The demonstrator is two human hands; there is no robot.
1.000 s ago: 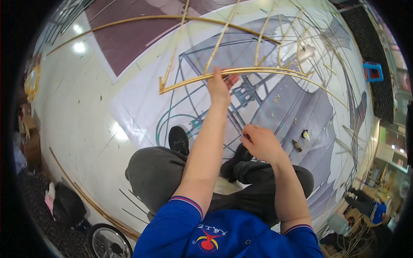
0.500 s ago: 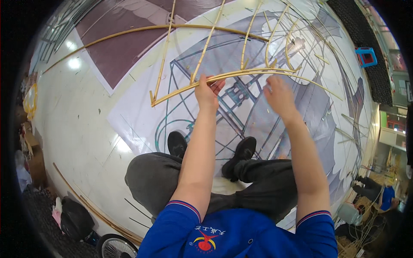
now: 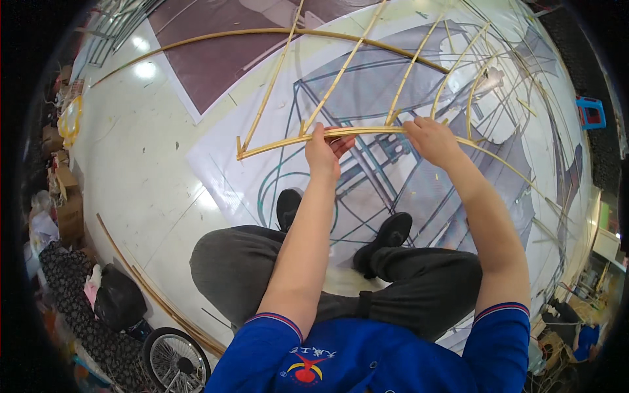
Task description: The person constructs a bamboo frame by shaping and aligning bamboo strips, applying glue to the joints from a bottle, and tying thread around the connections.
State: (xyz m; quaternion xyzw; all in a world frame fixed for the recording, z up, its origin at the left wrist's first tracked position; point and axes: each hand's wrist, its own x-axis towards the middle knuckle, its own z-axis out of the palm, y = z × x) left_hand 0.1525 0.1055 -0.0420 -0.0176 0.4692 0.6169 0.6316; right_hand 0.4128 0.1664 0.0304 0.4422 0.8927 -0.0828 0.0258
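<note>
The right hand covers a short stretch of the bamboo strips, its grip underneath out of sight; the left hand hides another bit. Two long ribs run off the upper edge, as does the maroon sheet. The left shoe is partly covered. The lower edge clips the spoked wheel (its hub shows), and a person near the right rim is too small and dim to make out.

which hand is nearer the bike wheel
Left. The left hand holds the bamboo frame, ahead and to the right of the wheel; the right hand is on the same frame, farther right.
</note>
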